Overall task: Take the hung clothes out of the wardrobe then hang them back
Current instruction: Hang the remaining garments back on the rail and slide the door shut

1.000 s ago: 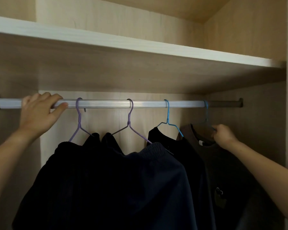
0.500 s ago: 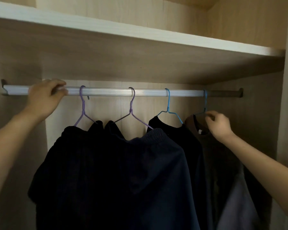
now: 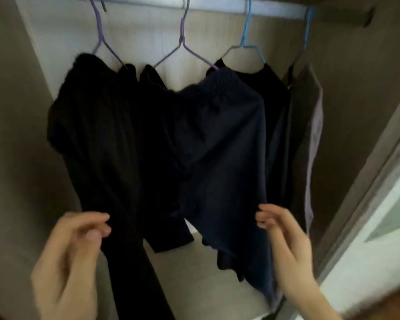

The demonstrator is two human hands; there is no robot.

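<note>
Several dark garments hang from the silver rail (image 3: 217,6) at the top of the wardrobe. A black garment (image 3: 95,139) hangs on a purple hanger (image 3: 99,35) at the left. Navy shorts (image 3: 222,144) hang on a second purple hanger (image 3: 183,42). A black top (image 3: 273,93) sits on a blue hanger (image 3: 246,40), and a grey-brown shirt (image 3: 307,135) hangs at the far right. My left hand (image 3: 74,252) is low in front of the black garment, fingers loosely curled and holding nothing. My right hand (image 3: 284,239) hovers by the lower edge of the navy shorts, fingers relaxed.
The wardrobe floor (image 3: 194,273) shows pale below the clothes. Wooden side walls (image 3: 14,135) close in left and right. A door frame (image 3: 367,204) runs diagonally at the right, with bright floor (image 3: 383,239) beyond it.
Both hands have let go, the left off the rail and the right off the rightmost hanger, and dropped down to the hems. The view has tilted downward.
</note>
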